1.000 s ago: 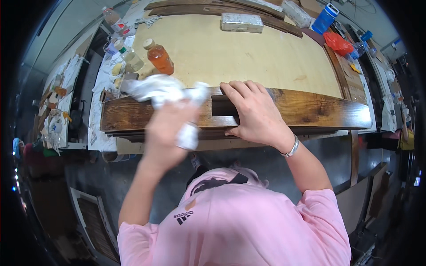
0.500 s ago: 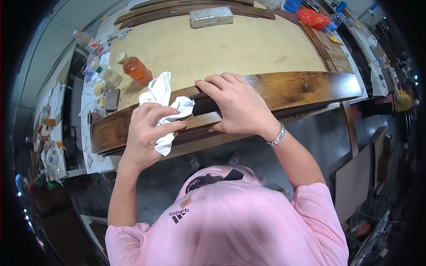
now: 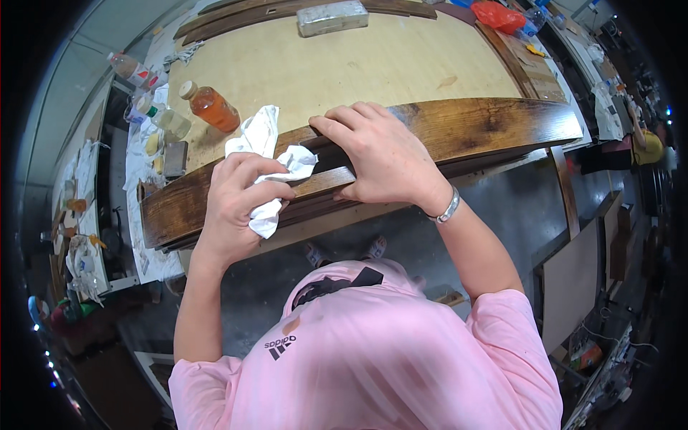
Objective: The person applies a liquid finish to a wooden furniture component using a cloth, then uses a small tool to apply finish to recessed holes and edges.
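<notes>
A long, dark brown wooden board (image 3: 487, 132) with a glossy grain and a slot-like opening (image 3: 331, 159) lies along the near edge of the worktable. My left hand (image 3: 233, 204) is closed around a crumpled white cloth (image 3: 261, 132), which rests against the board just left of the opening. Over the opening, my right hand (image 3: 390, 158) spans the board, its fingers on the far edge and its thumb at the near side. Part of the opening is hidden by this hand. Beyond the cloth stands a bottle of amber liquid (image 3: 215, 109).
The pale tabletop (image 3: 344, 72) carries a wrapped silvery block (image 3: 332, 19) and dark planks (image 3: 251, 14) at its far side. Clear bottles (image 3: 172, 123) and a grey block (image 3: 175, 158) stand at left. A red bag (image 3: 497, 18) lies far right; a person in yellow (image 3: 648, 149) is beyond.
The whole scene has shifted slightly up and left in the picture. Both hands keep nearly the same place on the board, and the left still holds the cloth.
</notes>
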A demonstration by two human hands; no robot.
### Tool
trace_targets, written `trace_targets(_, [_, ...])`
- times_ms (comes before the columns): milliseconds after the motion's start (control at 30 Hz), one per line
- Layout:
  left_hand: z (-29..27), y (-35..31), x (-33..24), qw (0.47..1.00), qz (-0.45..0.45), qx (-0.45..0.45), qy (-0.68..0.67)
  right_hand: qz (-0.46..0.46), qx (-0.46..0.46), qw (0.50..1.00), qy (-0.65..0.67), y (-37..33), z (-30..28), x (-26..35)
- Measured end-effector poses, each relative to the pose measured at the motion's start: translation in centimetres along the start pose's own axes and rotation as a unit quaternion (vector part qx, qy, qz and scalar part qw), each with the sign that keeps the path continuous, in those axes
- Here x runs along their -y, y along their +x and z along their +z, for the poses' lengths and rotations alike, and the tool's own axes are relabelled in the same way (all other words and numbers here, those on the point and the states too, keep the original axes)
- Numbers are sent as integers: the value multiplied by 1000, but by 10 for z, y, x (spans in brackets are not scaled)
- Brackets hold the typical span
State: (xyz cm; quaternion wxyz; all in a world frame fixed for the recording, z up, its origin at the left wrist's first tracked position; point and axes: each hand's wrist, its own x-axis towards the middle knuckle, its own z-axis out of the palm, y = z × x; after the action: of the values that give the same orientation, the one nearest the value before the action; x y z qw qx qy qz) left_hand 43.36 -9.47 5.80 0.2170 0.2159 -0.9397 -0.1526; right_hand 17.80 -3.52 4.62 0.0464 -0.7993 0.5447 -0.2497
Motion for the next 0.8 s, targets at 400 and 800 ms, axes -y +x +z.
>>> trace_targets(400, [5,0,-6,1000,-6,-25,8,9,9,1000,8,0,0,1])
trace_targets(800, [-3,-3,7,998,-7,14,-54,9,15,1000,2,1,0,0])
